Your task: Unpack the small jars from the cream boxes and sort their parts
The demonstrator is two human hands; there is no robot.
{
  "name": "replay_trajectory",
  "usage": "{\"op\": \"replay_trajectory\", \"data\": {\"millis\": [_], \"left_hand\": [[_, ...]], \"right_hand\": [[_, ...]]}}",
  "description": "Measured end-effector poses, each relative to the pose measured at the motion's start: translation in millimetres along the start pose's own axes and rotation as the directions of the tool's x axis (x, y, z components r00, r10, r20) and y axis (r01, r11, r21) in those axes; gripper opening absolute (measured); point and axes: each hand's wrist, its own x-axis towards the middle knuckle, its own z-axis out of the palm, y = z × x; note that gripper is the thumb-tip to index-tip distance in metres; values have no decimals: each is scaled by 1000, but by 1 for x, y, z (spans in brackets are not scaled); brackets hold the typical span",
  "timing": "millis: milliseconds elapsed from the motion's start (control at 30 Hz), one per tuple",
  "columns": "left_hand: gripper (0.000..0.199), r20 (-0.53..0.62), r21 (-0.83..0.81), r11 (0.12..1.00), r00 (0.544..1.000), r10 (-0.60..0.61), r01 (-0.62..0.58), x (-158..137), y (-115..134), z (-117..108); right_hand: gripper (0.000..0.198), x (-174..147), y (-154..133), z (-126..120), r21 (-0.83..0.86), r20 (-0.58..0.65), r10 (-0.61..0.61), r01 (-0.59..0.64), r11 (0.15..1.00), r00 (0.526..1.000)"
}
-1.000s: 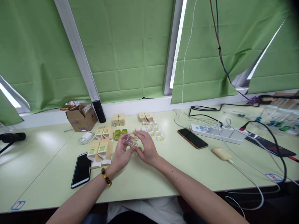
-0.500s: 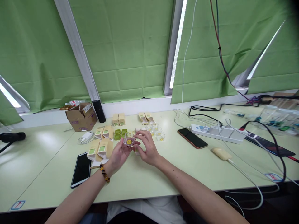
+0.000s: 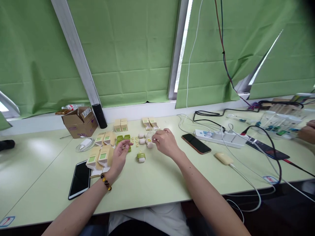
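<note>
My right hand [image 3: 166, 142] is closed in a pinch at a clear plastic case [image 3: 149, 140] with a yellow round mark, low over the table; other clear cases beyond it are partly hidden by the hand. My left hand [image 3: 121, 154] holds nothing, its fingers loosely apart beside the green square containers [image 3: 119, 138]. Between the hands stands a small piece [image 3: 141, 157] with a green upper part and a whitish lower part. Several whitish-pink rounded pieces [image 3: 142, 141] and tiny yellowish pieces [image 3: 136, 142] lie near the containers.
Open cardboard boxes [image 3: 105, 156] with green windows stand by my left wrist, above a phone [image 3: 80, 179]. Further back are closed small boxes [image 3: 120, 125] and a brown carton [image 3: 80, 123]. Rightward lie another phone [image 3: 196, 143], a power strip [image 3: 219, 138], cables and another person's hand [image 3: 307, 131].
The clear case has left my left hand, and my right hand has moved right with a clear case at its fingertips. My left hand has drawn back leftward, uncovering the green-and-white piece.
</note>
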Motion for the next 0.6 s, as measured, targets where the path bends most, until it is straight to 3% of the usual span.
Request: {"op": "replay_trajectory", "data": {"millis": [233, 600], "left_hand": [[16, 37, 182, 982, 999, 40, -46, -3, -1, 2], [13, 27, 272, 961, 999, 45, -50, 0, -3, 1]], "right_hand": [[18, -2, 21, -1, -214, 197, 96, -52, 976, 976], [20, -3, 25, -1, -262, 226, 142, -80, 962, 964]]}}
